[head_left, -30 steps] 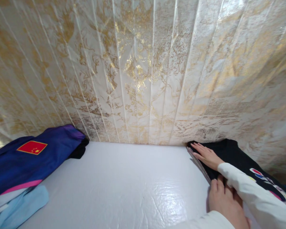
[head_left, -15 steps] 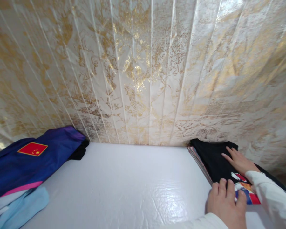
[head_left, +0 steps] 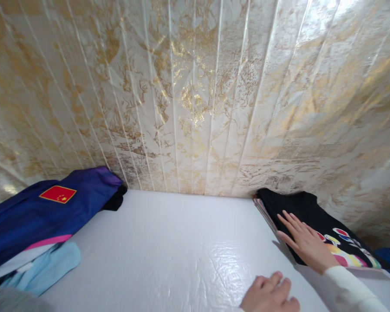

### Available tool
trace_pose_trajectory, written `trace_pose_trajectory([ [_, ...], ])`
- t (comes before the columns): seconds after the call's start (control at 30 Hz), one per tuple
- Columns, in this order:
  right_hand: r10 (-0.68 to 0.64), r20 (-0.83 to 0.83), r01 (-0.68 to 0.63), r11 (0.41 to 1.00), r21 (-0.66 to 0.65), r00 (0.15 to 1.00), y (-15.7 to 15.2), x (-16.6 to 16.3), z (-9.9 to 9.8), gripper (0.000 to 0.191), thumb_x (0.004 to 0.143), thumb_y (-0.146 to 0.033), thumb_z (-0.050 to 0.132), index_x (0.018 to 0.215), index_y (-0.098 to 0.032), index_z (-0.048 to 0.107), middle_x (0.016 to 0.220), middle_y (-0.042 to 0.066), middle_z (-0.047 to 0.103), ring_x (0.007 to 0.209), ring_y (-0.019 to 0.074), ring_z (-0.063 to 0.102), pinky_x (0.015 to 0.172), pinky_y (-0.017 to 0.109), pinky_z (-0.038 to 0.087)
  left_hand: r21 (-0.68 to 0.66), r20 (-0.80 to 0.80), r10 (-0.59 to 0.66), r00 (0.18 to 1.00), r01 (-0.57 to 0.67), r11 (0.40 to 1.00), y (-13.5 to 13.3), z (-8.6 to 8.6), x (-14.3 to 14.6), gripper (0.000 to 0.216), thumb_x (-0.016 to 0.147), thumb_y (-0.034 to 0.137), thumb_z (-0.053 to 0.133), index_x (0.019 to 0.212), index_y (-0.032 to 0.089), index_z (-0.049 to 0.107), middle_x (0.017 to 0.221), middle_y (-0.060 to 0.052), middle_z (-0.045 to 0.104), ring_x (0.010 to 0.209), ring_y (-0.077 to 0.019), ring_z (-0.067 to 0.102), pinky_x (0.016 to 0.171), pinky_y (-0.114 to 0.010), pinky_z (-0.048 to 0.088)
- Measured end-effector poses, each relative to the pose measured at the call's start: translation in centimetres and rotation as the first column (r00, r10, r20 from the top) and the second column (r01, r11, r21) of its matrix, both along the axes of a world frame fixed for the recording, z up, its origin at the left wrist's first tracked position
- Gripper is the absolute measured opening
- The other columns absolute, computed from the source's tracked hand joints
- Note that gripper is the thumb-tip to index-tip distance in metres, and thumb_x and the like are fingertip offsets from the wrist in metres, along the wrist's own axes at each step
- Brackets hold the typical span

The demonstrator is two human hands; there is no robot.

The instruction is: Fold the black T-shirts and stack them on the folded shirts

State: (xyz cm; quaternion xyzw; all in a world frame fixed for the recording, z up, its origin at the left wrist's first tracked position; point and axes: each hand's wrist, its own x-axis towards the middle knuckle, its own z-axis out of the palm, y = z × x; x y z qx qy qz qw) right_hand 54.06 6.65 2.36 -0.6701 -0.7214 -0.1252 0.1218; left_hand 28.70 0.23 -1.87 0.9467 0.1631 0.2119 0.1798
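Note:
A black T-shirt [head_left: 299,203] with a colourful print lies folded on top of a stack at the right, against the patterned wall covering. My right hand [head_left: 307,242] lies over its left part with fingers stretched out, holding nothing. The edges of other folded items [head_left: 263,211] show under the shirt's left side. Lower down, at the bottom edge of the view, my left hand [head_left: 269,295] is over the white tabletop, apart from the shirt. Its fingers are spread and slightly bent, with nothing in them.
To the left lies a pile of clothes: a dark blue garment [head_left: 84,210] with a red flag patch, a light blue one [head_left: 58,264] and something black [head_left: 116,200]. Grey cloth [head_left: 16,300] shows at the lower left corner. A gold-patterned sheet [head_left: 195,104] covers the wall behind the white table [head_left: 169,242].
My left hand has come off the shirt's near edge, moving left and toward me. My right hand has slid left across the shirt, and more of the print shows. The view has shifted slightly.

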Motion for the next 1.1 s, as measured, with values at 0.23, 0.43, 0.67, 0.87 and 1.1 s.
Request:
trace_pose_trajectory([
  [0.23,0.089,0.033,-0.091,0.995,0.051,0.995,-3.9,-1.4,-0.3,0.074,0.077,-0.061,0.046,0.140,-0.023,0.039,0.144,0.009,0.040,0.133,0.0319,0.035,0.105,0.055,0.034,-0.149,-0.174,0.039,0.984,-0.065,0.987,1.9,4.5,-8.2,0.041,0.086,0.037,0.059,0.122,0.020,0.050,0.144,-0.014,0.038,0.136,-0.0281,0.027,0.101,-0.041,0.031],
  [0.43,0.072,-0.124,-0.060,0.994,0.091,0.990,-4.7,-0.8,-0.5,0.052,0.088,-0.045,0.032,0.127,-0.019,0.054,0.129,0.011,0.057,0.119,0.0297,0.053,0.100,0.051,0.043,-0.195,-0.081,0.070,0.994,-0.085,0.977,1.5,4.8,-8.6,0.041,0.082,0.033,0.061,0.120,0.021,0.051,0.142,-0.011,0.041,0.134,-0.0272,0.032,0.101,-0.040,0.031],
  [0.67,0.129,-0.187,-0.108,0.987,0.117,0.974,-4.5,0.0,0.1,0.052,0.088,-0.044,0.040,0.136,-0.023,0.042,0.133,0.007,0.055,0.119,0.0269,0.053,0.095,0.043,0.050,0.019,0.096,0.155,0.983,-0.157,0.987,9.4,7.9,-0.8,0.065,0.074,0.015,0.058,0.136,0.017,0.038,0.143,-0.014,0.040,0.123,-0.0288,0.046,0.096,-0.042,0.039],
  [0.87,0.196,0.001,-0.193,0.969,0.154,0.981,-5.1,0.3,-0.6,0.051,0.085,-0.030,0.042,0.135,-0.021,0.045,0.132,0.009,0.055,0.118,0.0280,0.055,0.095,0.044,0.049,0.105,0.082,0.089,0.993,-0.098,0.990,16.3,7.9,7.1,0.069,0.070,0.010,0.062,0.135,0.023,0.041,0.145,-0.005,0.039,0.132,-0.0249,0.035,0.106,-0.041,0.028],
  [1.1,0.271,0.177,-0.298,0.943,0.147,0.946,-6.2,-0.2,0.0,0.053,0.090,-0.021,0.036,0.143,-0.022,0.030,0.138,0.008,0.050,0.123,0.0244,0.050,0.097,0.042,0.044,0.135,-0.011,0.065,0.998,-0.063,0.989,17.8,5.3,8.5,0.042,0.091,0.015,0.051,0.132,0.021,0.046,0.146,-0.008,0.034,0.133,-0.0277,0.030,0.108,-0.052,0.022],
])
